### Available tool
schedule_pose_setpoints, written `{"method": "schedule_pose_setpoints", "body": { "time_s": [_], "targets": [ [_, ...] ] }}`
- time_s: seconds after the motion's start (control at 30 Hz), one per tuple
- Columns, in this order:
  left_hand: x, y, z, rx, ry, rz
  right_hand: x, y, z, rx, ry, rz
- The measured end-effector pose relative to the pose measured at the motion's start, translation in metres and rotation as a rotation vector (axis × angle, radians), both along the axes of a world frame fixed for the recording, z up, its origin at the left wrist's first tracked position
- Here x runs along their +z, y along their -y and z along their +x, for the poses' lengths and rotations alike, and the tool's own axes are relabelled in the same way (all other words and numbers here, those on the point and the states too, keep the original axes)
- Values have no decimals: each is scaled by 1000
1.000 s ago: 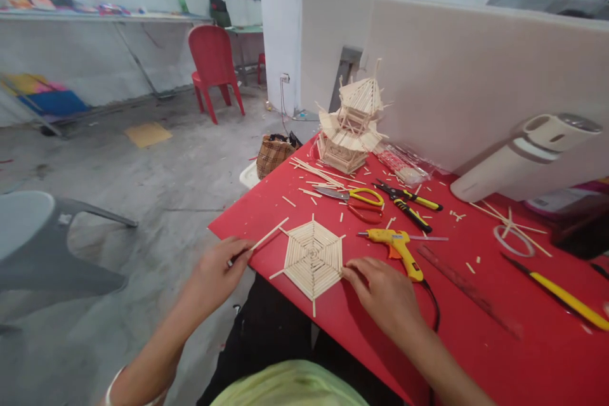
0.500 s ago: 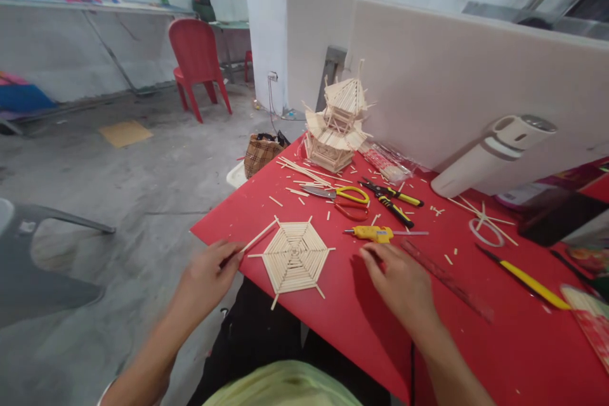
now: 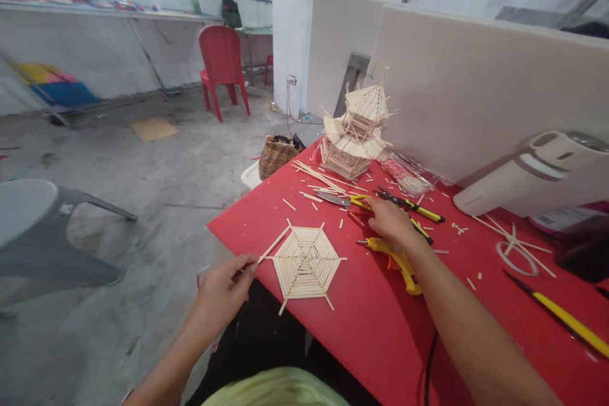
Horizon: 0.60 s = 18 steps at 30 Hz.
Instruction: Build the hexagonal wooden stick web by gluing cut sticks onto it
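Between thumb and fingers, my left hand (image 3: 231, 282) pinches a thin wooden stick (image 3: 273, 242). Its far end reaches a spoke tip of a flat six-sided web of sticks (image 3: 307, 263), which lies at the table's near edge. My right hand (image 3: 391, 222) is stretched across the table, its fingers closed on the handles of the scissors (image 3: 335, 198); part of the grip is hidden. Beneath my right wrist lies a yellow glue gun (image 3: 394, 259), its nozzle towards the web. Pliers (image 3: 413, 204) with black and yellow handles lie just beyond that hand.
A tiered stick pagoda (image 3: 354, 136) stands at the back of the red table (image 3: 361, 336). Loose sticks (image 3: 318, 176) and offcuts are scattered before it. A white flask (image 3: 518, 171), a yellow-handled craft knife (image 3: 561, 317) and a clear ring (image 3: 517, 258) are to the right.
My right hand has moved forward from beside the glue gun to the scissors' handles. My left hand keeps the stick by the web. The view has shifted left.
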State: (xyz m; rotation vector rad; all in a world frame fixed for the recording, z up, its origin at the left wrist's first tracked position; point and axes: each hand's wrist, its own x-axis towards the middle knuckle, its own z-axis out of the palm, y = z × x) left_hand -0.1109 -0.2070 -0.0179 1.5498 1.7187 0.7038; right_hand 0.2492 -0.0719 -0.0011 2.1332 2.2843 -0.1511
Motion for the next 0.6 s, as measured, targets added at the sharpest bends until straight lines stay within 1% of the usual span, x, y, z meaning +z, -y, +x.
{"method": "schedule_pose_setpoints", "body": {
  "time_s": [0.07, 0.17, 0.33, 0.4, 0.53, 0.6],
  "targets": [
    [-2, 5, 4, 41, 134, -93, 0, -7, 2, 21, 42, -41],
    [-3, 4, 13, 77, 280, -127, -1, -10, 5, 44, 94, -75],
    [-1, -10, 20, 59, 322, -133, -3, -18, 7, 65, 153, -117],
    [-2, -14, 18, 42, 288, -106, -3, -24, 6, 77, 173, -130],
    [-5, -21, 8, -24, 44, 133, 0, -32, 6, 111, 192, -158],
    [-6, -23, 6, -73, -64, 223, 1, -34, 6, 127, 197, -169]
  ]
}}
